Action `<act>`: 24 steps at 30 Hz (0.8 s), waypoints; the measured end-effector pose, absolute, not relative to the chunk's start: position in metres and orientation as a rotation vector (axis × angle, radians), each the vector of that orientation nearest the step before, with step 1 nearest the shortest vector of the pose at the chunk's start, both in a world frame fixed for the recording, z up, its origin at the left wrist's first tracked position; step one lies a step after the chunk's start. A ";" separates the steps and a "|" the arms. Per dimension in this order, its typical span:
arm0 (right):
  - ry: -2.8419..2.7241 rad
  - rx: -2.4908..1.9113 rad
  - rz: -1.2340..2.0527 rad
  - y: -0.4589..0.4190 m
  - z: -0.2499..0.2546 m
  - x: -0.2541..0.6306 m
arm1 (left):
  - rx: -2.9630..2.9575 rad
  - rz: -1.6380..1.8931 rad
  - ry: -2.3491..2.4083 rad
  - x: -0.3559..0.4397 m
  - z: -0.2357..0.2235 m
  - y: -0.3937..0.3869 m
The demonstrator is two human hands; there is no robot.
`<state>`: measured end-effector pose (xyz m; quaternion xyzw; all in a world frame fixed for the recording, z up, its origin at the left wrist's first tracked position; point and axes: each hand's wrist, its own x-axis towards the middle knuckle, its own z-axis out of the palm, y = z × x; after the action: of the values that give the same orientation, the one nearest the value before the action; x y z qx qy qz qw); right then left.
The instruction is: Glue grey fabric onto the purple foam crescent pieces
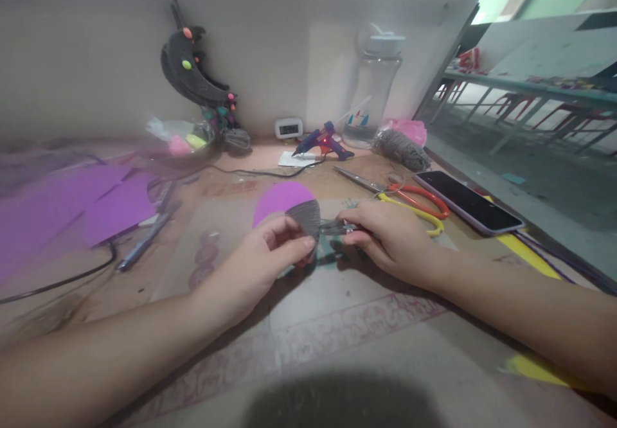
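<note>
My left hand (284, 248) grips a purple round piece (284, 200), part of which is covered in wound grey yarn (306, 214). Its thumb presses on the wrapped edge. Just to the right, my right hand (380, 235) pinches a thin bundle of grey yarn strands (332, 227) that runs out from the wrapped piece. The strands lie level between the two hands. Behind my right hand are scissors (419, 203) with orange and yellow handles, blades pointing back left. My left fingers hide the lower part of the round piece.
A blue glue gun (324, 142) stands by a small digital clock (288, 128) and a water bottle (373, 87). A grey yarn skein (402, 150) and phone (467, 202) lie right. Purple sheets (116, 203), a pen (144, 241) and a black cord (62, 280) lie left. A dark crescent ornament (193, 71) leans behind.
</note>
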<state>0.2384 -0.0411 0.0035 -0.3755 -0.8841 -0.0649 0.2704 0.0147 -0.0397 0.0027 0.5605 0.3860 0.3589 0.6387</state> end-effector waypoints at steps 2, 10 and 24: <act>-2.383 -1.019 -0.180 -0.041 0.004 0.238 | 1.315 0.826 0.907 0.014 0.002 -0.040; -2.382 -1.016 -0.251 -0.040 0.003 0.237 | 1.304 0.799 0.943 0.014 0.002 -0.042; -2.372 -1.003 -0.348 -0.041 0.003 0.236 | 1.417 0.837 1.024 0.014 0.007 -0.042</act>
<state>0.2358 -0.0405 0.0031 -0.3718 -0.8793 -0.1289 0.2682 0.0138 -0.0417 0.0068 0.6028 0.4356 0.3558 0.5659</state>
